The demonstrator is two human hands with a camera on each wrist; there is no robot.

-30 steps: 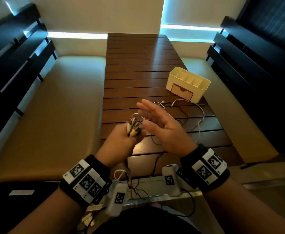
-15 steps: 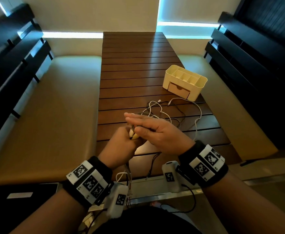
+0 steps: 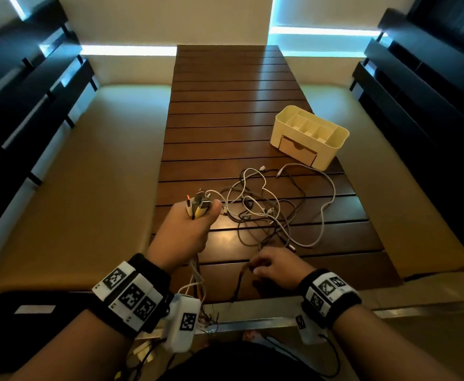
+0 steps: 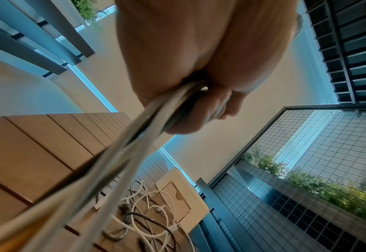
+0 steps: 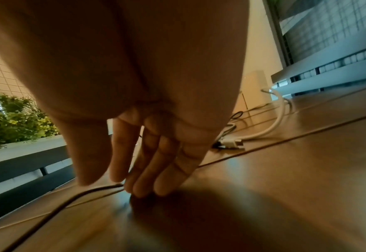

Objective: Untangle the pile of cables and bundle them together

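Gathering cable ends in one fist while the other hand goes for the next strand

Nearest, the right hand (image 3: 276, 268) is down on the slatted wooden table (image 3: 225, 111), fingers (image 5: 147, 179) extended with their tips at a thin dark cable (image 5: 65, 201) near the front edge; whether it has actually pinched the strand I cannot tell. Just beyond, the left hand (image 3: 189, 229) is raised and clenched around a bunch of collected cables (image 4: 121, 153), their plug ends (image 3: 197, 206) sticking up out of the fist and the tails hanging over the table edge, which probably keeps the sorted ones apart. Further out lies the remaining tangle of white and dark cables (image 3: 269, 213), loose on the slats. Farthest sits a cream desk organiser (image 3: 332, 141) with a small drawer.
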